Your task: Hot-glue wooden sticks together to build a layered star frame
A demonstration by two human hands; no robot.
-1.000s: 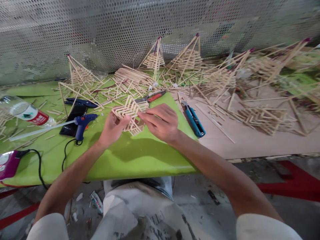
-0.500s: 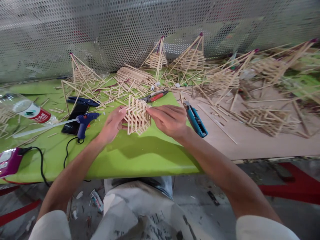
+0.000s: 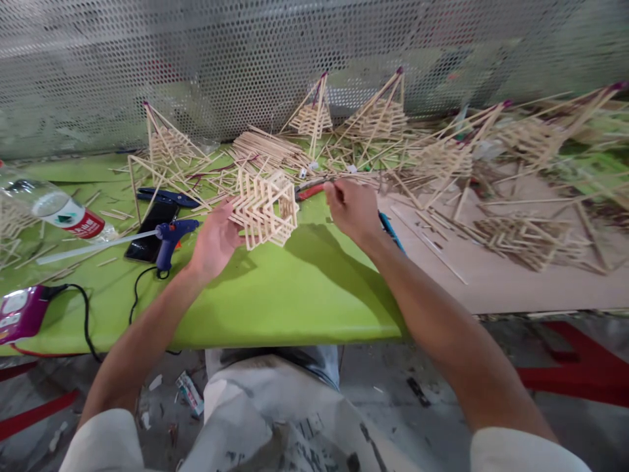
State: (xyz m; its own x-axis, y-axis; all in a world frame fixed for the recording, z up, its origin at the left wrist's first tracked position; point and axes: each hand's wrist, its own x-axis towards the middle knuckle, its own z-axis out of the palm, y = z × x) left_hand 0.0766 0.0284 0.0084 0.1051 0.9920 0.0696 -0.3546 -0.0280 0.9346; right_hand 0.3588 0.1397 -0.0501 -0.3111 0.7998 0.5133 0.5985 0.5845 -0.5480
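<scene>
Above the green tabletop, my left hand (image 3: 216, 237) is closed on the left side of a lattice of stacked wooden sticks (image 3: 265, 208). The lattice is tilted, so its hollow middle shows from the right. My right hand (image 3: 352, 208) is apart from it, with curled fingers beside the handle end of red-handled pliers (image 3: 312, 191). Whatever those fingers hold, if anything, is hidden, and I cannot tell whether they touch the pliers. A teal utility knife (image 3: 392, 233) lies partly covered by my right hand and wrist.
To the left are a blue glue gun (image 3: 170, 241) with its cord, a black phone (image 3: 150, 229), a water bottle (image 3: 63, 213) and a purple power strip (image 3: 22, 314). Piled sticks (image 3: 270, 149) and several stick frames (image 3: 376, 118) line the back before a perforated metal screen (image 3: 221, 65).
My right hand has left the lattice and moved right, towards the pliers. In my left hand the lattice has turned, showing its hollow side, and sits slightly higher.
</scene>
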